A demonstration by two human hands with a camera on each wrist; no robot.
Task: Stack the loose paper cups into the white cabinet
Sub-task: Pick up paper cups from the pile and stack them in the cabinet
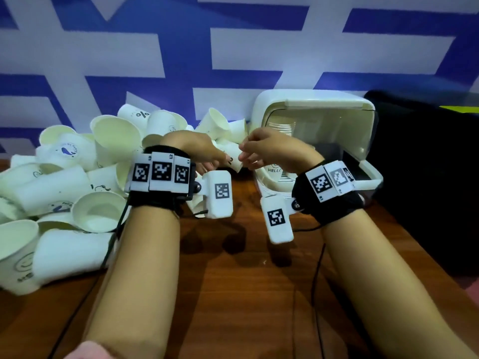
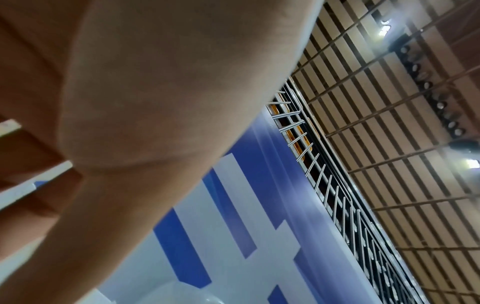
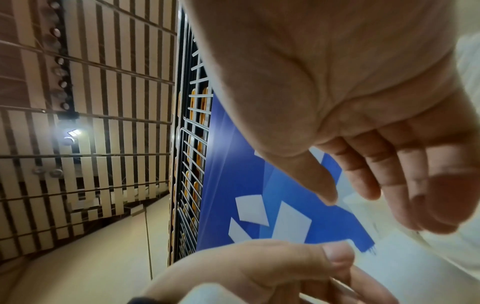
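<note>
Both hands meet over a cup, left holding it, right's fingers loose; next, into the cabinet.

Both forearms reach forward, left hand and right hand raised close together, fingers loosely curled

The head view looks forward and down from above the desk, taking in both forearms, the cups, the cabinet and the blue-and-white wall behind. The left wrist view sits right against the left hand and tilts upward to that wall and a slatted ceiling. The right wrist view, just as close under the right hand, faces up at the same wall and ceiling.
</note>
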